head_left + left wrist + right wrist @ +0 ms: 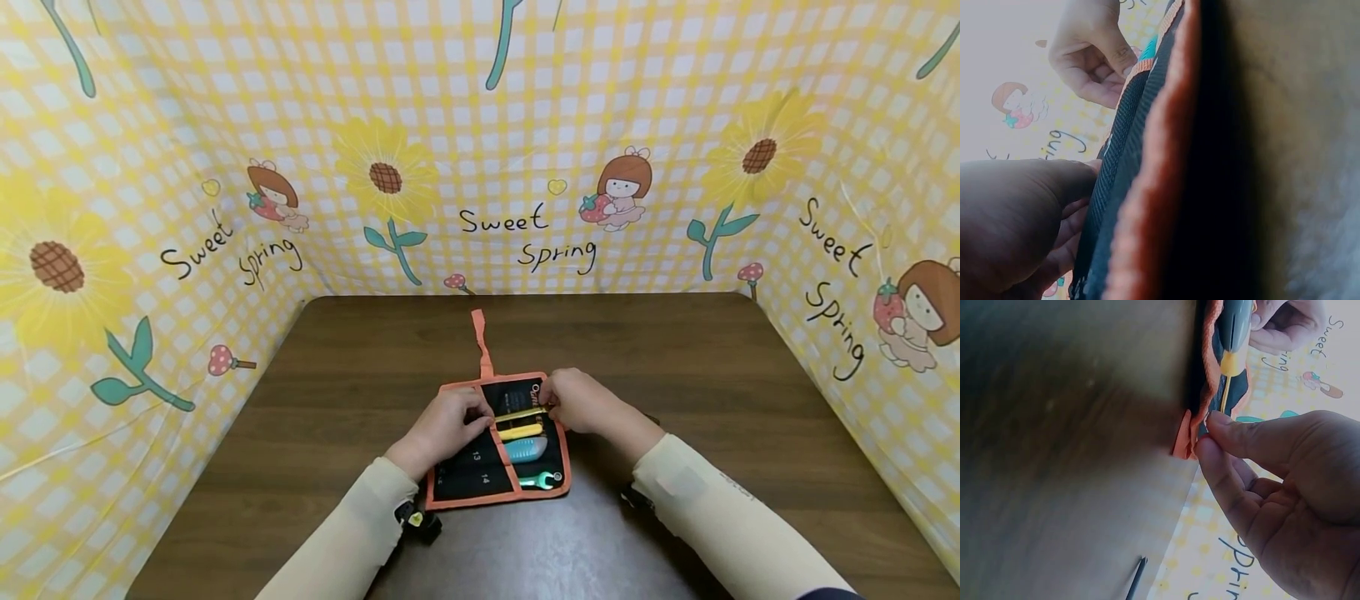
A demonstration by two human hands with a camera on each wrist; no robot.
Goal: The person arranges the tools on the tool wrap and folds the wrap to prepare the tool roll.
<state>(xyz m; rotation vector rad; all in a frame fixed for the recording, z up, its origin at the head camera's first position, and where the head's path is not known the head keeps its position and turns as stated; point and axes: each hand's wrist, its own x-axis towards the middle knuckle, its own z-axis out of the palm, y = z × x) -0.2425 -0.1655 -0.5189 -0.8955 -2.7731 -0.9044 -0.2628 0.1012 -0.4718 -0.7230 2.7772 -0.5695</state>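
A black tool pouch [461, 479] with orange trim lies unrolled on the table, its orange strap [480, 342] stretched out at the back. My left hand [448, 421] pinches the pouch by the orange pocket edge near its middle. At the right side, my right hand [588, 404] pinches the end of a thin yellow tool [519, 415] that sits in the pocket; its exact kind cannot be told. Beside it in the pockets are a yellow handle [521, 432], a teal handle [527, 451] and a green wrench [538, 481].
A dark, pointed screwdriver shaft [1137, 578] lies on the table beyond the right hand. The brown wooden table [360, 350] is bordered by a yellow checked cloth [480, 167] at the back and both sides.
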